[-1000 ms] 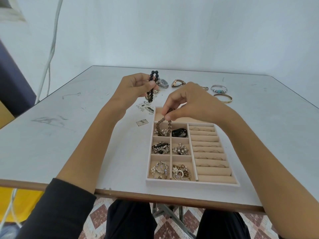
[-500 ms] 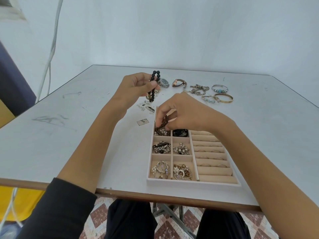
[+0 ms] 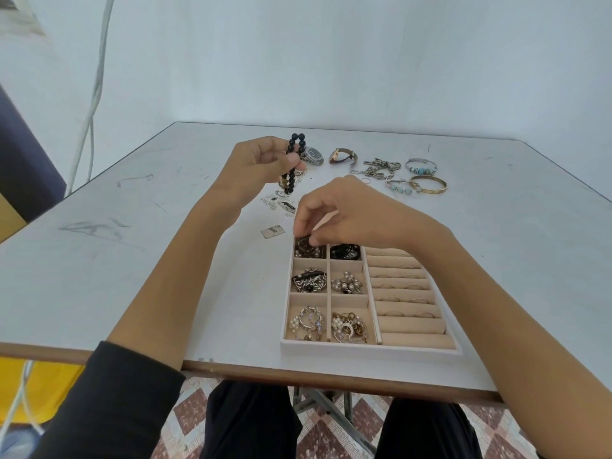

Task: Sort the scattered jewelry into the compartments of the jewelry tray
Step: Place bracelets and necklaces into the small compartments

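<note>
The beige jewelry tray lies near the table's front edge, with filled square compartments on its left and ring rolls on its right. My left hand holds a black bead bracelet upright above the table, behind the tray. My right hand reaches down over the tray's far-left compartment. Its thumb and fingertips pinch a brown bead bracelet that lies coiled in that compartment.
Behind the tray lie two watches, a silver chain, a turquoise bead bracelet, a gold bangle, small silver pieces and a small square tag. The table's front edge runs just below the tray.
My right hand has lowered the hanging brown bead bracelet into the far-left compartment, where it now lies coiled. My left hand stays put with the black beads.
</note>
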